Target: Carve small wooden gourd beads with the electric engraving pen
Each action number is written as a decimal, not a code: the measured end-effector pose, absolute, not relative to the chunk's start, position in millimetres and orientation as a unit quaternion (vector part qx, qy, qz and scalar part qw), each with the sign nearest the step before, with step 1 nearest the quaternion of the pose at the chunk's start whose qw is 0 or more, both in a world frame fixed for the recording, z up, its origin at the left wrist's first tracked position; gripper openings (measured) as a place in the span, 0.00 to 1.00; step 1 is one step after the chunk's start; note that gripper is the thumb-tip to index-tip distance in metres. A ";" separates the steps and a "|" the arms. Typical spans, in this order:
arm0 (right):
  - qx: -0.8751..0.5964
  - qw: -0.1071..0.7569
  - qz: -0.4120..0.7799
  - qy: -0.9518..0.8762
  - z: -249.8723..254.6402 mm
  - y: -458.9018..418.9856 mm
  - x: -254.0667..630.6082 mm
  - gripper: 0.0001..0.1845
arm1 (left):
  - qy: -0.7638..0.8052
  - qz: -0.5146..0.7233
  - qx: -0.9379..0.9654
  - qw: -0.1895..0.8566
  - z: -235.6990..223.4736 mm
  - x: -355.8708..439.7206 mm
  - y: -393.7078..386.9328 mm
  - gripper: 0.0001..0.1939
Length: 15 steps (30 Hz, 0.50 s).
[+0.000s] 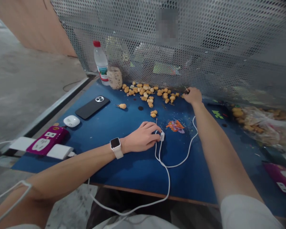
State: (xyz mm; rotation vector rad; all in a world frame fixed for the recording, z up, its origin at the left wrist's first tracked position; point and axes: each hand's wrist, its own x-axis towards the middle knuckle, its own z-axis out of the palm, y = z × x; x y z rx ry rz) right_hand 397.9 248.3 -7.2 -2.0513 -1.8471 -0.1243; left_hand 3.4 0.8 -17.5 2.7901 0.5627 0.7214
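My left hand (146, 136) rests on the blue table, fingers curled around a small white block on a cable (162, 136). A thin stem-like tip sticks up just beyond its fingers. Stretched to the back edge, my right hand (193, 96) has its fingers closed beside the pile of small yellow gourds (145, 90). Something dark and thin shows at its fingertips, too small to name. A pair of gourds (153, 113) lies just beyond my left hand, and orange and purple scraps (175, 126) lie to its right.
A black phone (92, 107), a white earbud case (71, 121) and a purple power strip (47, 139) are on the left. A water bottle (101, 65) and woven cup (114, 78) stand at the back. Perforated metal (138, 25) borders the table; bagged gourds (255, 121) lie right.
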 end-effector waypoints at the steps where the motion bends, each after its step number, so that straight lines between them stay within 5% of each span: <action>1: -0.727 0.192 -0.042 -0.659 -6.1 247.9 396.7 0.21 | 0.189 0.246 0.945 0.100 -17.5 3.5 0.7 0.14; 15: -0.611 0.159 -0.006 -0.775 -1.1 288.0 315.8 0.22 | 0.193 0.228 0.951 0.083 -14.5 2.9 -1.4 0.13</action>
